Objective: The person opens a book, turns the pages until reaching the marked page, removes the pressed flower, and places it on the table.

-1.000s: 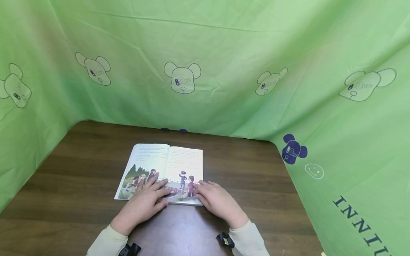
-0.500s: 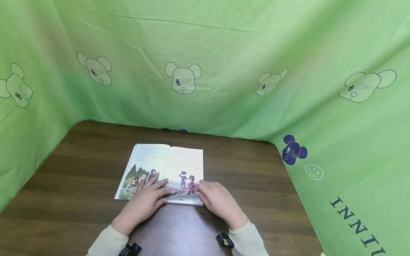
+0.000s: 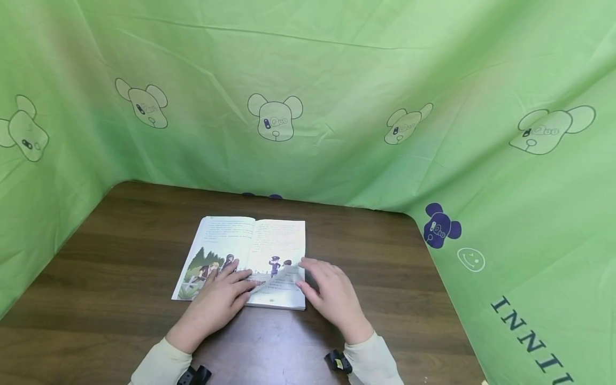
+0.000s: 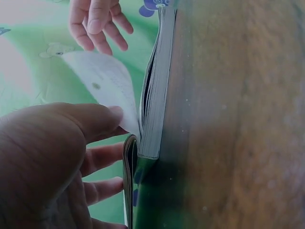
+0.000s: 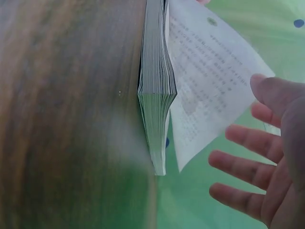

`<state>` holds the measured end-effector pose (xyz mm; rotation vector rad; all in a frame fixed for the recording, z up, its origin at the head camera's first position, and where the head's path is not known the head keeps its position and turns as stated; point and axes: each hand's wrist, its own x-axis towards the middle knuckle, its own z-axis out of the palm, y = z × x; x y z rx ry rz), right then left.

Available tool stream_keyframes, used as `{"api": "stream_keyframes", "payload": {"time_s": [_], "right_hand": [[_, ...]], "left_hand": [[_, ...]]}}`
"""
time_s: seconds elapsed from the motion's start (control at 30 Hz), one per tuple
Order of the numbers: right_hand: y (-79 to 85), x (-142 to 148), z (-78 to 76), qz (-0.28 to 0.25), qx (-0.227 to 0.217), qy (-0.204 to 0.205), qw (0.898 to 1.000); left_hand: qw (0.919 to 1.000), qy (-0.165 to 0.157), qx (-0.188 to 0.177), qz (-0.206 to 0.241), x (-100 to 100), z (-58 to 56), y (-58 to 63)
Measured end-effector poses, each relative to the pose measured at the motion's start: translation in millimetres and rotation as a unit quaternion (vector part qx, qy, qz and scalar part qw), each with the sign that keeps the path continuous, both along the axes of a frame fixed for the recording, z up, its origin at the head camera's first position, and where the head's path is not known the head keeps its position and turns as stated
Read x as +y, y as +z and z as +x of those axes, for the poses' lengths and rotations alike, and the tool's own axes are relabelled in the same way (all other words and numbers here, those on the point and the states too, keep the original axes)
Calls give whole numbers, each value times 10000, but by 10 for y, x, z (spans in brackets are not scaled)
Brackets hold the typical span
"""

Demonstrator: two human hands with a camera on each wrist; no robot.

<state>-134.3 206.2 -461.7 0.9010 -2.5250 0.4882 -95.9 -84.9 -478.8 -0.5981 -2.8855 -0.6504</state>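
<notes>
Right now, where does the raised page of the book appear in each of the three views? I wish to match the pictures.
Head: raised page below the centre, slightly left.
Left wrist: raised page in the upper left part.
Right wrist: raised page in the upper right part.
Shared landmark: the right hand, at the top in left wrist, at the right edge in right wrist.

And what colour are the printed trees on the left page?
The printed trees are dark green, shown best in the head view.
</notes>
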Motion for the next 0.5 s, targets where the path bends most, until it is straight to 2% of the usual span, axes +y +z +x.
{"api": "stream_keyframes", "payload": {"time_s": [0.13,0.23,0.37,0.5], "right_hand": [[0,5,0,-129,-91,-185,9997],[0,5,-1,-92,-240,-145,9996],[6,-8,8,179,-616,189,9978],[37,-22,44,554,-1177,533,9901]], "left_hand": [[9991,161,323,222,-4,-13,2],[9966,240,681,398,-14,-28,9],[9933,324,1038,398,-29,-51,14],[9899,402,1334,276,-31,-51,8]]}}
